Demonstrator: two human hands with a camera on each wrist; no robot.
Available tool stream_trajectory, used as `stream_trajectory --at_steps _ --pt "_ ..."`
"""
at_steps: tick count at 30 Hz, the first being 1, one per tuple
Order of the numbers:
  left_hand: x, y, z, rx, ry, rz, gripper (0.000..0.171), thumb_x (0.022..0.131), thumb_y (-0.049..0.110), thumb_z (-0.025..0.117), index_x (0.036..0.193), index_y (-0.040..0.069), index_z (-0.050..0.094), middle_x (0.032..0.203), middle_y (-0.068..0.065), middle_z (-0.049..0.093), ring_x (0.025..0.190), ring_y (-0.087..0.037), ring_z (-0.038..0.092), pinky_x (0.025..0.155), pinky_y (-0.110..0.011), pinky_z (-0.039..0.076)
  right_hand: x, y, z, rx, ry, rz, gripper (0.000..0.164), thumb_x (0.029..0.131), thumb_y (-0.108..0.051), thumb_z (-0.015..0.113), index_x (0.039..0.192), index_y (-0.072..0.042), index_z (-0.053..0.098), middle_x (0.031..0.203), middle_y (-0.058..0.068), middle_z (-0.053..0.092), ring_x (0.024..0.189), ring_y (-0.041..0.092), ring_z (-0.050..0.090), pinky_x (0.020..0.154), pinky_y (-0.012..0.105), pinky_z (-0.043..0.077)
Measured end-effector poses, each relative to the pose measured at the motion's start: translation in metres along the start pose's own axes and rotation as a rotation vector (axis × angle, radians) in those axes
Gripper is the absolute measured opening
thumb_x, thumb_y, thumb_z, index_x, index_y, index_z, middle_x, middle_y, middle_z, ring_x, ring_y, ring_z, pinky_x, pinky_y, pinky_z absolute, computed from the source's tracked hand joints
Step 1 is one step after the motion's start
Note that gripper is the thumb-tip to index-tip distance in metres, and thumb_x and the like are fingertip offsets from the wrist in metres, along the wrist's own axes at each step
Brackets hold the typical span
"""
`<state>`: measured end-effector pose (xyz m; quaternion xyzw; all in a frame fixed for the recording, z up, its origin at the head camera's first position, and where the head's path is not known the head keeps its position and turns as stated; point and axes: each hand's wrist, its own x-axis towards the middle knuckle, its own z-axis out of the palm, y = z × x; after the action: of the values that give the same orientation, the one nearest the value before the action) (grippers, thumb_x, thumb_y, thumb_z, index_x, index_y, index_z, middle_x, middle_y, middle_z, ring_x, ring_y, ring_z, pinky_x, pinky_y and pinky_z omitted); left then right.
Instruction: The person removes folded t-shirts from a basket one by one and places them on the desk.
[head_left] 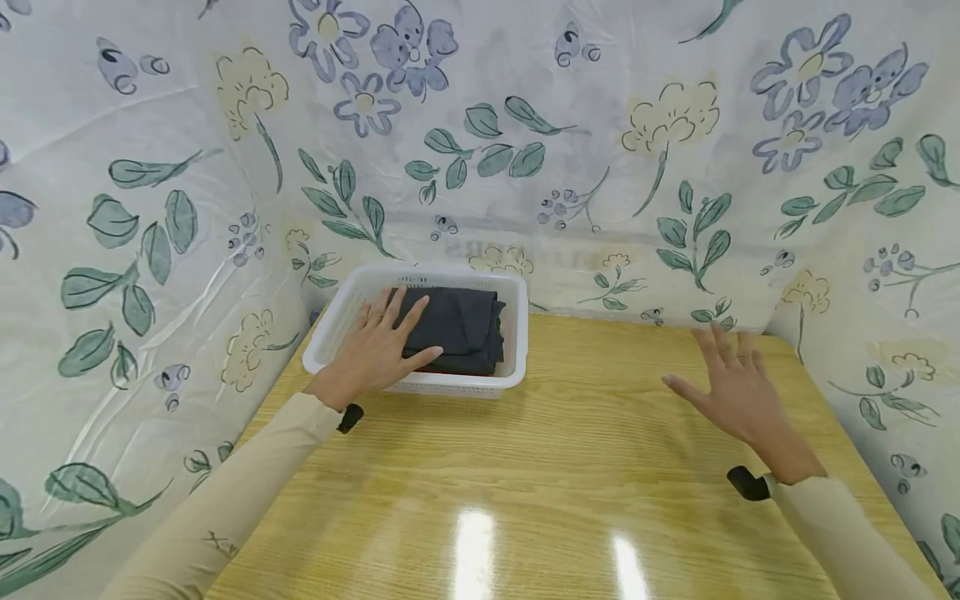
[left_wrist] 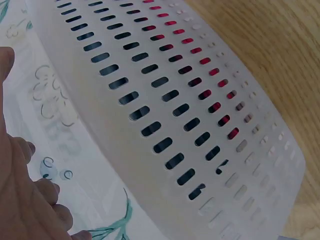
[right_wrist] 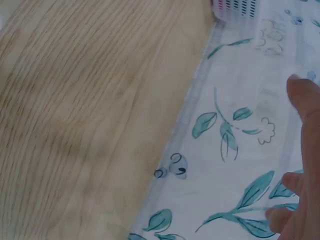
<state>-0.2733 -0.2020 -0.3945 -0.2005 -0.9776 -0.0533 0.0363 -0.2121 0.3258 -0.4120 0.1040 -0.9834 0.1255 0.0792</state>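
Note:
A white plastic basket (head_left: 513,367) with slotted sides stands at the back left of the table. Folded dark cloth (head_left: 457,321) lies inside it. Over the basket's left part is my left hand (head_left: 378,346), fingers spread and straight; whether it touches the cloth I cannot tell. In the left wrist view, the basket's perforated wall (left_wrist: 125,135) shows dark and red material through its slots. My right hand (head_left: 738,387) hovers above the table's right side, fingers spread, holding nothing. In the right wrist view, some fingers (right_wrist: 305,100) appear at the right edge.
The wooden table (head_left: 570,450) has glossy light reflections near its front. Floral-patterned sheeting (head_left: 585,183) hangs behind it and along both sides, close to the table's back edge. Dark bands with small devices (head_left: 748,483) sit on both wrists.

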Motion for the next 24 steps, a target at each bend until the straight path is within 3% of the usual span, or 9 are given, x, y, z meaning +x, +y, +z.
stream_trajectory --at_steps 3,6,8,11,14,17,24 --pt "0.000 -0.002 0.001 -0.003 0.006 0.001 0.086 0.104 0.063 0.047 0.166 0.009 0.019 0.168 -0.028 0.007 0.155 -0.045 -0.003 0.121 -0.063 0.003 0.004 -0.006 0.000 -0.016 -0.011 -0.014 0.087 0.101 -0.061 0.055 0.162 -0.005 0.027 0.145 0.035 0.048 0.140 0.063 0.027 0.105 0.075 0.032" --pt "0.000 -0.005 0.000 0.008 0.047 0.011 0.073 0.107 0.051 0.050 0.156 -0.002 0.039 0.161 -0.032 0.028 0.153 -0.049 0.013 0.121 -0.063 0.012 0.008 -0.013 0.001 -0.034 -0.013 -0.031 0.070 0.104 -0.053 0.056 0.153 -0.004 0.043 0.126 0.030 0.065 0.119 0.055 0.056 0.083 0.067 0.051" --pt "0.000 -0.006 0.000 0.011 0.090 0.021 0.061 0.108 0.040 0.054 0.146 -0.007 0.051 0.151 -0.033 0.044 0.147 -0.049 0.030 0.120 -0.060 0.021 0.012 -0.018 0.003 -0.038 -0.005 -0.042 0.060 0.105 -0.047 0.057 0.147 -0.004 0.050 0.122 0.025 0.068 0.103 0.046 0.066 0.070 0.057 0.056" --pt "-0.001 -0.009 0.000 -0.003 0.154 0.028 0.044 0.105 0.026 0.061 0.133 -0.009 0.062 0.132 -0.030 0.062 0.127 -0.046 0.056 0.108 -0.056 0.043 0.019 -0.026 0.006 -0.027 0.018 -0.059 0.050 0.105 -0.041 0.059 0.139 -0.005 0.060 0.119 0.020 0.072 0.084 0.034 0.071 0.058 0.044 0.054" --pt "-0.002 -0.012 0.000 -0.035 0.183 0.018 0.036 0.103 0.019 0.065 0.126 -0.008 0.066 0.118 -0.025 0.070 0.105 -0.040 0.068 0.089 -0.051 0.056 0.026 -0.035 0.009 -0.017 0.040 -0.077 0.045 0.105 -0.040 0.060 0.133 -0.006 0.065 0.113 0.017 0.075 0.079 0.030 0.071 0.051 0.037 0.050" --pt "-0.002 -0.016 0.000 -0.077 0.177 -0.007 0.033 0.102 0.018 0.065 0.124 -0.007 0.067 0.111 -0.023 0.071 0.094 -0.037 0.070 0.075 -0.048 0.058 0.034 -0.045 0.014 -0.008 0.049 -0.095 0.040 0.105 -0.038 0.061 0.129 -0.006 0.068 0.109 0.014 0.076 0.082 0.029 0.073 0.053 0.037 0.052" --pt "0.000 -0.026 -0.002 -0.213 0.127 -0.064 0.027 0.103 0.017 0.063 0.117 -0.005 0.070 0.089 -0.015 0.072 0.061 -0.022 0.062 0.058 -0.041 0.052 0.050 -0.070 0.027 0.043 0.007 -0.147 0.034 0.103 -0.032 0.066 0.125 -0.007 0.071 0.105 0.010 0.077 0.075 0.023 0.071 0.055 0.036 0.052"
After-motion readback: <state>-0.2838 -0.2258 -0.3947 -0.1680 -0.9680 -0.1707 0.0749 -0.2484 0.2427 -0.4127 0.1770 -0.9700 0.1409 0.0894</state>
